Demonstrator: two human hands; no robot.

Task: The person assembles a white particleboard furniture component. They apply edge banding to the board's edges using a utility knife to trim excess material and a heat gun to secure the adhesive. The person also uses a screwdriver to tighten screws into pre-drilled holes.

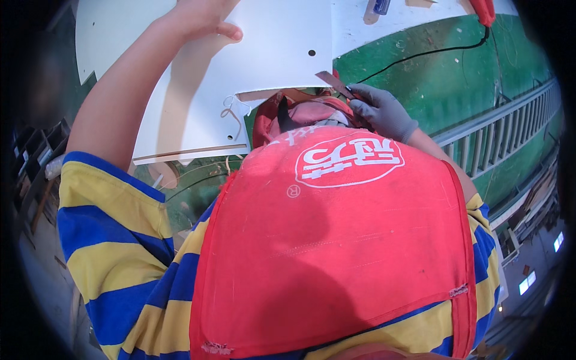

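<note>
A large white panel (270, 45) with small dark holes and a cut-out notch in its near edge lies in front of me. My left hand (207, 18), bare, rests on its far part with the thumb stretched out; the upper edge of the picture cuts off the other fingers. In a grey glove, my right hand (384, 111) is closed around a flat metal blade (333, 81); its tip points left, beside the panel's right edge near the notch. A thin curled strip (231, 117) lies on the panel left of the notch.
A black cord (420, 56) runs from a red tool (483, 12) at the far right across a green surface (438, 78). A blue object (381, 6) lies on a white surface at the top. Grey ladder-like slats (498, 129) stand at the right.
</note>
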